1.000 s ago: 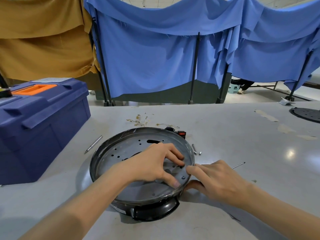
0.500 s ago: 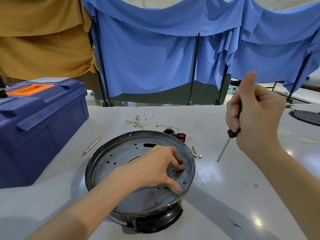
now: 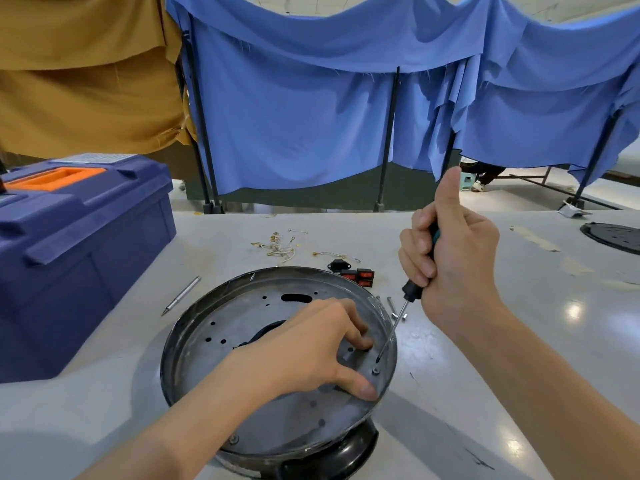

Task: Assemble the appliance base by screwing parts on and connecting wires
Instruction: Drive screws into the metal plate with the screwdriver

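Observation:
The round appliance base (image 3: 221,323) lies on the white table in front of me, a grey metal plate with several holes inside a black rim. My left hand (image 3: 311,351) rests on the plate's right half, fingertips bent down near a hole and thumb pressed by the rim. My right hand (image 3: 450,258) grips a screwdriver (image 3: 398,318) by its black and green handle, thumb pointing up. The shaft slants down and left, its tip over a hole just above a seated screw (image 3: 375,371) on the plate.
A blue toolbox (image 3: 76,251) with an orange handle fills the left side. Behind the base lie loose wires (image 3: 277,245), red rocker switches (image 3: 358,276) and spare screws (image 3: 393,308). A metal bit (image 3: 181,294) lies to the left. Another dark round plate (image 3: 613,237) sits far right.
My right hand left the base rim, picked up the screwdriver, and has now lowered it so the tip reaches the plate. My left hand stayed on the plate.

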`<action>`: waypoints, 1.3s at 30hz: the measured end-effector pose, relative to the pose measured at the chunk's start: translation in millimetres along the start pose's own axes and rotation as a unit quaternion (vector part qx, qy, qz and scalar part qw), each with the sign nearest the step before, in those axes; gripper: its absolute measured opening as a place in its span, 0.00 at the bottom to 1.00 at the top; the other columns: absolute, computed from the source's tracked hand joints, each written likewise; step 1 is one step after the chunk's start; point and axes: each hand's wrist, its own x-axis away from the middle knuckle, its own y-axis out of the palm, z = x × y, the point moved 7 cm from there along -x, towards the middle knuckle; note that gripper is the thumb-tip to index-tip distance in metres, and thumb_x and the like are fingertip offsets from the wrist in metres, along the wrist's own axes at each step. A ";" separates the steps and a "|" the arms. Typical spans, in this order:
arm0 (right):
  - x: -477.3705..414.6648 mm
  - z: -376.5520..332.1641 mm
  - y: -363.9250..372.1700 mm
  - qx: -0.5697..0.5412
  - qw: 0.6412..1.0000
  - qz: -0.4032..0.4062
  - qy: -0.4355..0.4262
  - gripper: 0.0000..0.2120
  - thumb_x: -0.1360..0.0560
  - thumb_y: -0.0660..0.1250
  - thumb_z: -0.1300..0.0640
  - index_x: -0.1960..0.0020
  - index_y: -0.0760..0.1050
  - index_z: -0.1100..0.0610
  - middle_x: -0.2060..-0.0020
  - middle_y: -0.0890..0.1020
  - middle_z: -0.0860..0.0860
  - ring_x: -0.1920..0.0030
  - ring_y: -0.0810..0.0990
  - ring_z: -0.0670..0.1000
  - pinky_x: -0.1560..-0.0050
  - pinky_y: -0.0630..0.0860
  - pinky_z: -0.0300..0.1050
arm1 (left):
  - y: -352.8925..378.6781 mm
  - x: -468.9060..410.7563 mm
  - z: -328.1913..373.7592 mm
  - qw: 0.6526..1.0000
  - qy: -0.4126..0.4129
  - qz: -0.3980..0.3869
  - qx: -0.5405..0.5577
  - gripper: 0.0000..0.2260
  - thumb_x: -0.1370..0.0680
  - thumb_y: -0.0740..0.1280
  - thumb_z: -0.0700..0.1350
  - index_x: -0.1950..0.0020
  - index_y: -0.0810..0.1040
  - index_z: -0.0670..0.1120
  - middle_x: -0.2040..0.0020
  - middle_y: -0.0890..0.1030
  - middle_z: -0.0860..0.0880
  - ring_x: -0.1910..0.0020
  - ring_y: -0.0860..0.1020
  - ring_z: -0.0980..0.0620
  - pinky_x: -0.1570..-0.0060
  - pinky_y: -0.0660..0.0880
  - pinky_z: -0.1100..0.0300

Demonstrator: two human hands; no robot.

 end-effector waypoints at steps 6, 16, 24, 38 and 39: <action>0.0 8.5 -0.5 0.016 1.000 -0.010 0.009 0.26 0.22 0.63 0.43 0.74 0.71 0.56 0.81 0.67 0.50 0.85 0.59 0.47 0.81 0.57 0.33 | -1.9 0.3 2.8 1.000 -0.005 -0.005 0.002 0.25 0.36 0.78 0.60 0.42 0.83 0.53 0.42 0.73 0.61 0.44 0.68 0.62 0.44 0.70 0.60; -0.2 10.9 -0.1 0.024 0.999 -0.021 0.007 0.26 0.21 0.63 0.45 0.74 0.72 0.56 0.81 0.68 0.50 0.85 0.60 0.47 0.81 0.57 0.33 | -1.3 -0.7 2.5 1.000 0.005 -0.004 -0.004 0.26 0.36 0.78 0.59 0.41 0.82 0.53 0.42 0.73 0.61 0.50 0.63 0.66 0.54 0.63 0.72; 1.8 11.8 0.5 0.029 0.999 -0.023 0.012 0.26 0.21 0.64 0.45 0.75 0.71 0.56 0.81 0.67 0.50 0.85 0.59 0.47 0.80 0.57 0.32 | -1.5 -0.6 3.6 1.000 -0.004 -0.009 0.003 0.25 0.36 0.79 0.58 0.41 0.82 0.52 0.41 0.73 0.61 0.44 0.67 0.61 0.44 0.69 0.61; 9.7 4.6 28.2 0.204 0.924 -0.322 0.044 0.17 0.25 0.53 0.57 0.56 0.79 0.61 0.66 0.79 0.55 0.63 0.77 0.53 0.55 0.73 0.53 | -0.4 -2.5 1.1 1.000 -0.004 -0.013 0.013 0.27 0.37 0.78 0.59 0.40 0.82 0.52 0.42 0.73 0.61 0.43 0.68 0.61 0.43 0.70 0.60; 7.9 -1.9 27.5 0.246 0.907 -0.341 0.027 0.17 0.23 0.54 0.58 0.53 0.81 0.61 0.64 0.82 0.54 0.60 0.79 0.53 0.53 0.75 0.47 | -0.4 -2.4 1.0 1.000 -0.005 -0.015 0.015 0.28 0.37 0.78 0.60 0.40 0.81 0.52 0.42 0.73 0.61 0.42 0.69 0.60 0.42 0.71 0.59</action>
